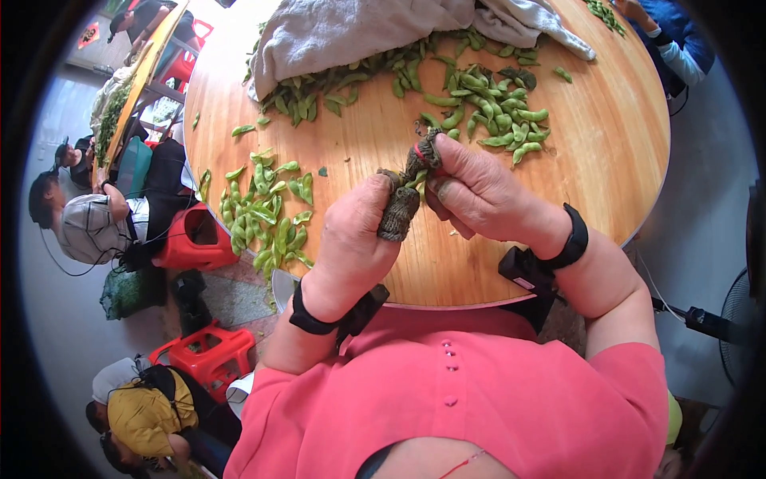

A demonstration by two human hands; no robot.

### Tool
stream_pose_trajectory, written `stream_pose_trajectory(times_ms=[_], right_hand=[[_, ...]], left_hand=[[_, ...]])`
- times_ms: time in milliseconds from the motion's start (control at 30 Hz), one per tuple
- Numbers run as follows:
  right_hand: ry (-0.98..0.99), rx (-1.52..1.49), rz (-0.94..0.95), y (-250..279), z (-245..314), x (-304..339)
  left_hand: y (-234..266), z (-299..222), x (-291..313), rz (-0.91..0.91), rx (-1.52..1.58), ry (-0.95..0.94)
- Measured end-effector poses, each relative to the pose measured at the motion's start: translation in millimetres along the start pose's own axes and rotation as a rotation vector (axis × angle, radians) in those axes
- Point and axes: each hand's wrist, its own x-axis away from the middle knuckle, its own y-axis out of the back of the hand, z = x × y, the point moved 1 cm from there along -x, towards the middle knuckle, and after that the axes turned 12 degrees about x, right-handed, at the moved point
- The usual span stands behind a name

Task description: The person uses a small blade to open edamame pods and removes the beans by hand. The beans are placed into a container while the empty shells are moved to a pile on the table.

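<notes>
My left hand (355, 235) and my right hand (487, 195) meet above the near middle of a round wooden table. Dark knitted covers sleeve some of the fingers, with a red band on one cover. Between my fingertips is a green soybean pod (421, 180), pinched from both sides and mostly hidden. A heap of plump green soybean pods (503, 112) lies beyond my right hand. To the left of my left hand spreads a looser pile of flatter, paler pods (267, 209), which look like opened shells.
A grey cloth (359, 36) partly covers more pods at the table's (594, 191) far side. Red plastic stools (195, 239) stand at the left, with several seated people around. Another person's blue sleeve (678, 36) shows at the far right. A fan (736, 327) stands at the right.
</notes>
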Motion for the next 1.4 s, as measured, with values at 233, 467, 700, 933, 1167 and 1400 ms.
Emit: stream_pose_trajectory(times_ms=[233, 467, 700, 933, 1167, 1400], right_hand=[[-0.120, -0.512, 0.277, 2, 9, 1], [-0.272, -0.429, 0.131, 3, 0, -4], [-0.253, -0.256, 0.075, -6, 0, 1], [-0.191, -0.196, 0.013, -8, -2, 2], [-0.267, -0.315, 0.046, -1, 4, 0], [-0.207, -0.185, 0.050, 2, -2, 0]], left_hand=[[5, -5, 10, 0.163, 1.711, 0.905], [-1, -3, 6, -0.027, 0.326, 0.385], [4, -13, -1, 0.014, -0.278, -0.068], [2, -5, -2, 0.102, -0.209, -0.055], [1, -6, -7, 0.097, 0.006, 0.064], [11, -14, -18, 0.209, -0.328, -0.127]])
